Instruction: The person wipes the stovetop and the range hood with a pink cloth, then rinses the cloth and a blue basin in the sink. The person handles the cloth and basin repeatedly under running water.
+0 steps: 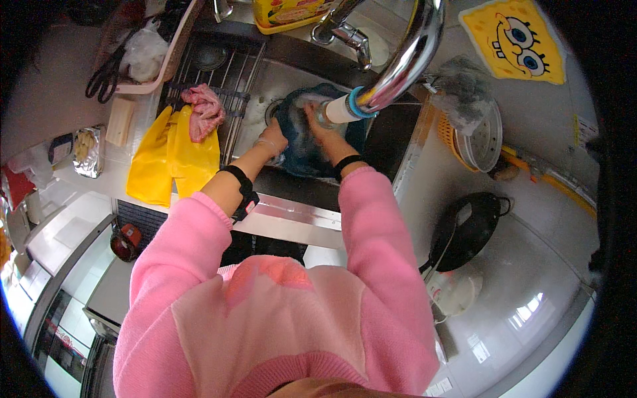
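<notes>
A dark blue-green cloth or garment [298,149], wet and with whitish suds on it, lies in the steel sink [256,82]. My left hand [273,137] is closed on the cloth's left edge. Over the cloth's upper right part is my right hand [321,127], its fingers partly behind the faucet's white nozzle [338,110]; whether it grips the fabric does not show. The chrome faucet [408,54] arches above the sink from the upper right. Yellow rubber gloves [174,154] and a crumpled pink cloth [203,112] rest on the rack left of the sink.
A wire rack [231,74] spans the sink's left side. Left of it are a bar of soap [119,121] and a pink-rimmed tray [174,54]. To the right stand a metal strainer [480,144] and a black wok [465,231]. A yellow cartoon-face cloth [517,42] hangs upper right.
</notes>
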A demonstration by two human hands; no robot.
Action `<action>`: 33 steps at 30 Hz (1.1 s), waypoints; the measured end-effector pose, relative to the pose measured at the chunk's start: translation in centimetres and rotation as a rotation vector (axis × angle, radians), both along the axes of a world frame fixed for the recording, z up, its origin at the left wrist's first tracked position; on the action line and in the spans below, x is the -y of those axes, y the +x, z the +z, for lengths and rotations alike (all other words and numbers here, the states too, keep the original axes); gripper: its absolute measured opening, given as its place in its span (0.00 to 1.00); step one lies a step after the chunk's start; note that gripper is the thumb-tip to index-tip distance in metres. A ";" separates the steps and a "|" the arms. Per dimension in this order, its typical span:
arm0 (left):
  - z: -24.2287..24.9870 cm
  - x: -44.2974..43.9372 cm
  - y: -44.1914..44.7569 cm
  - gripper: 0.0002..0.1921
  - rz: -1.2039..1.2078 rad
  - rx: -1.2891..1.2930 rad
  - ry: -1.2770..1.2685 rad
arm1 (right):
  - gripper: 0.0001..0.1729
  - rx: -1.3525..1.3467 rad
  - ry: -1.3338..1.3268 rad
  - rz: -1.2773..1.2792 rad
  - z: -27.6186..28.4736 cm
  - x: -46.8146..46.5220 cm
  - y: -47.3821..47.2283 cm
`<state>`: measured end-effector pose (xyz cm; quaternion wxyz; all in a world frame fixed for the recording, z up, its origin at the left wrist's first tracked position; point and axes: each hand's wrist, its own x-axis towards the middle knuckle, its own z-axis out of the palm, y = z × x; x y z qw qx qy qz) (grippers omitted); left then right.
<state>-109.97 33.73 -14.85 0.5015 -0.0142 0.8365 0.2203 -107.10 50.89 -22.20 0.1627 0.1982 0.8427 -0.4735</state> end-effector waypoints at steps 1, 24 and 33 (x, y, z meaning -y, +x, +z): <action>-2.2 0.2 0.3 0.41 -0.049 -0.062 0.010 | 0.21 0.097 0.039 0.000 -0.2 -1.3 -0.5; 6.4 4.7 -1.2 0.31 0.156 -0.239 0.199 | 0.16 0.080 0.198 0.185 9.4 -4.3 4.3; 8.4 7.3 0.0 0.14 0.875 0.615 0.846 | 0.14 -0.128 0.468 -0.039 14.6 -4.5 4.4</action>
